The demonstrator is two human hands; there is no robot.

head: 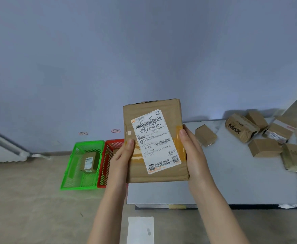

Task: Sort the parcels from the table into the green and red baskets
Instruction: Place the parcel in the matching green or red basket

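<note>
A flat brown cardboard parcel [155, 140] is held up in the middle of the view by two bare hands, above the near left edge of a pale table [232, 182]. The left hand [122, 159] grips the parcel's left edge, thumb pressed on the front face. The right hand [190, 152] grips the right edge, thumb likewise laid on the front. The parcel is held clear of the table, its front turned toward the camera. A white shipping label [155, 141] with barcodes, printed text and handwriting is stuck slightly askew on that face, over a band of yellowish tape.

On the floor to the left, a green basket [73, 166] and a red basket [105, 164] are set side by side, touching. A small labelled box [89, 162] lies inside the green basket. The red basket is largely hidden behind the left hand and the held parcel.

On the table, toward the right, several more brown parcels are scattered. One small box [205, 135] lies alone just beside the right hand. Farther right a loose cluster is seen, including a box marked MAX [241, 127].

A blue-grey wall [144, 50] fills the background.
</note>
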